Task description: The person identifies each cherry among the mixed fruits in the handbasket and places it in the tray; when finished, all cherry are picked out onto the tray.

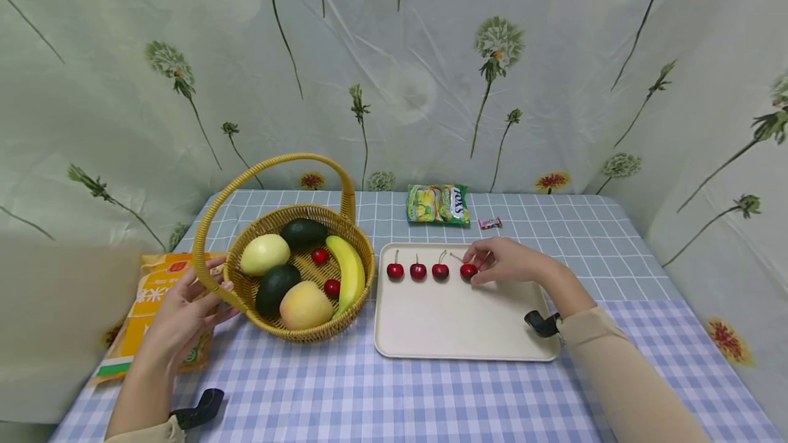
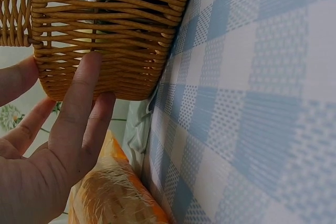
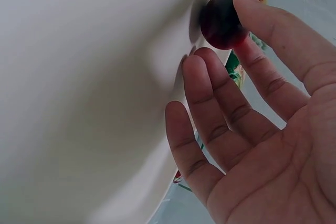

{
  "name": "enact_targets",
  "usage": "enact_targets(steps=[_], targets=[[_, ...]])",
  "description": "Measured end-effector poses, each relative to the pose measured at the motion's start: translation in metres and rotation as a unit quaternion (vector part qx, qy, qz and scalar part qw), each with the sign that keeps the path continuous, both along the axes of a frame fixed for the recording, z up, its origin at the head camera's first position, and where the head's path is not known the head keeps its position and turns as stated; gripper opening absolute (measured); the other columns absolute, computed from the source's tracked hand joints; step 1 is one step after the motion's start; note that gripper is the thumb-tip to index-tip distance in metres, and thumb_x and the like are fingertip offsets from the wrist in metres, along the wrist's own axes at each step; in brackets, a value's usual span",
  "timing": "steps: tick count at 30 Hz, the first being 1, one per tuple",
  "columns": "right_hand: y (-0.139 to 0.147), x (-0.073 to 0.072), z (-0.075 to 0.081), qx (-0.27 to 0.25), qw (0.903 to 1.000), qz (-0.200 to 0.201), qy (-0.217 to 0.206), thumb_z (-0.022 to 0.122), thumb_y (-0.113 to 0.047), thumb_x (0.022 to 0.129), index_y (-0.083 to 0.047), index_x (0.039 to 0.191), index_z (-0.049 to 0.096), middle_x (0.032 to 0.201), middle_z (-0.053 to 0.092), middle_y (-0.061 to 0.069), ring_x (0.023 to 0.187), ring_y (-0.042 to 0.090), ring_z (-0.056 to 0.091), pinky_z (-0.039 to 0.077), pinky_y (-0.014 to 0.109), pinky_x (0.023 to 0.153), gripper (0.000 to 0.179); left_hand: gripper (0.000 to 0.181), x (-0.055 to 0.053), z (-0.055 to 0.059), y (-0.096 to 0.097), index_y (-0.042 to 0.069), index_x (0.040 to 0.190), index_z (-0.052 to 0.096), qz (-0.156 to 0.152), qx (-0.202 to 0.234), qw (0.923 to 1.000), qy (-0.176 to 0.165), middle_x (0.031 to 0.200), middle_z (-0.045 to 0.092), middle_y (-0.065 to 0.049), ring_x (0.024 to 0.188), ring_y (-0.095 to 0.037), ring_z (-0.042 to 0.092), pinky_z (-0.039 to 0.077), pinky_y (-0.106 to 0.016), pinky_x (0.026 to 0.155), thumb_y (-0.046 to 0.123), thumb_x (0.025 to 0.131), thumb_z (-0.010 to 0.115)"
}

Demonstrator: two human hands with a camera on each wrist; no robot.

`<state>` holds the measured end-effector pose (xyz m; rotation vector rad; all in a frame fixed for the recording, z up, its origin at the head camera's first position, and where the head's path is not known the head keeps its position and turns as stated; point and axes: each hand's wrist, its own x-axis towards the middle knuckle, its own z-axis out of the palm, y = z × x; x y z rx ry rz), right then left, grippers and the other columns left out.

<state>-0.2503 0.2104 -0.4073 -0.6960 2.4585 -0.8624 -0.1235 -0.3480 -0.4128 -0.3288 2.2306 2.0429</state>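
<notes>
My right hand [image 1: 506, 260] pinches a dark red cherry [image 1: 468, 271] between thumb and forefinger, close over a cream tray [image 1: 455, 327]. In the right wrist view the other fingers [image 3: 199, 87] spread loosely beside that cherry [image 3: 222, 21]. Three more stemmed cherries sit in a row to its left on the tray, the nearest cherry [image 1: 440, 271] a short gap away. Fingers nearly straight, my left hand [image 1: 181, 313] rests on the side of a wicker basket [image 1: 308, 335]; its fingertips touch the weave [image 2: 105, 30] in the left wrist view.
The basket, its tall handle [image 1: 295, 156] arching up, holds a banana [image 1: 348, 272], a peach [image 1: 306, 305], dark green and pale fruits and two small red ones. An orange bag [image 1: 129, 333] lies left. Behind the tray are a green snack bag [image 1: 438, 204] and a small wrapped candy [image 1: 490, 223].
</notes>
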Motion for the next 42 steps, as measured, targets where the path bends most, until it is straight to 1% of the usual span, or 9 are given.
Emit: enact_targets(steps=[9, 16, 20, 25, 36, 42], targets=[[-0.0024, -0.0006, 0.0057, 0.006, 1.0000, -0.004, -0.002, 0.085, -0.015, 0.092, -0.004, 0.117, 0.073, 0.098, 0.072, 0.004, 0.091, 0.015, 0.064, 0.055, 0.031, 0.084, 0.030, 0.070, -0.0001, -0.0005, -0.0006, 0.027, 0.164, 0.038, -0.005, -0.015, 0.9999, 0.002, 0.122, 0.060, 0.022, 0.102, 0.000, 0.071, 0.067, -0.029, 0.084, 0.025, 0.104, 0.073], [-0.0061, -0.0030, 0.0027, 0.030, 0.9994, -0.011, -0.010, 0.085, -0.015, 0.092, -0.007, 0.111, 0.075, 0.097, 0.074, 0.002, 0.089, 0.014, 0.063, 0.054, 0.029, 0.083, 0.023, 0.070, -0.0004, -0.0004, 0.0008, 0.027, 0.164, 0.039, -0.005, -0.023, 0.9997, 0.006, 0.121, 0.061, 0.023, 0.101, 0.000, 0.071, 0.067, -0.029, 0.083, 0.026, 0.103, 0.074], [-0.0069, -0.0021, 0.0035, 0.028, 0.9994, -0.014, -0.014, 0.086, -0.016, 0.092, -0.007, 0.109, 0.073, 0.096, 0.073, 0.003, 0.089, 0.015, 0.063, 0.053, 0.029, 0.082, 0.023, 0.071, -0.0002, -0.0002, 0.0008, 0.028, 0.164, 0.038, -0.004, -0.027, 0.9996, -0.002, 0.121, 0.060, 0.024, 0.101, 0.001, 0.071, 0.066, -0.029, 0.084, 0.028, 0.103, 0.074], [-0.0075, -0.0036, 0.0030, 0.033, 0.9992, -0.018, -0.016, 0.086, -0.019, 0.092, -0.008, 0.109, 0.072, 0.094, 0.070, 0.003, 0.088, 0.016, 0.061, 0.051, 0.030, 0.081, 0.025, 0.073, 0.0000, 0.0001, 0.0008, 0.030, 0.165, 0.038, 0.001, -0.030, 0.9995, -0.011, 0.124, 0.057, 0.021, 0.102, 0.002, 0.071, 0.066, -0.029, 0.085, 0.030, 0.102, 0.075], [-0.0076, -0.0040, 0.0019, 0.036, 0.9991, -0.021, -0.013, 0.088, -0.020, 0.091, -0.008, 0.110, 0.071, 0.093, 0.068, 0.003, 0.087, 0.017, 0.058, 0.050, 0.030, 0.079, 0.028, 0.071, 0.0003, -0.0007, -0.0006, 0.029, 0.165, 0.038, -0.003, -0.018, 0.9998, -0.003, 0.123, 0.059, 0.023, 0.101, 0.001, 0.071, 0.067, -0.030, 0.084, 0.026, 0.103, 0.074], [-0.0077, -0.0033, 0.0028, 0.034, 0.9991, -0.021, -0.012, 0.087, -0.019, 0.091, -0.008, 0.109, 0.071, 0.093, 0.068, 0.003, 0.087, 0.017, 0.058, 0.049, 0.030, 0.079, 0.027, 0.069, 0.0001, -0.0010, -0.0016, 0.027, 0.164, 0.038, -0.007, 0.003, 1.0000, 0.005, 0.122, 0.062, 0.024, 0.101, -0.001, 0.072, 0.067, -0.030, 0.083, 0.021, 0.104, 0.072]])
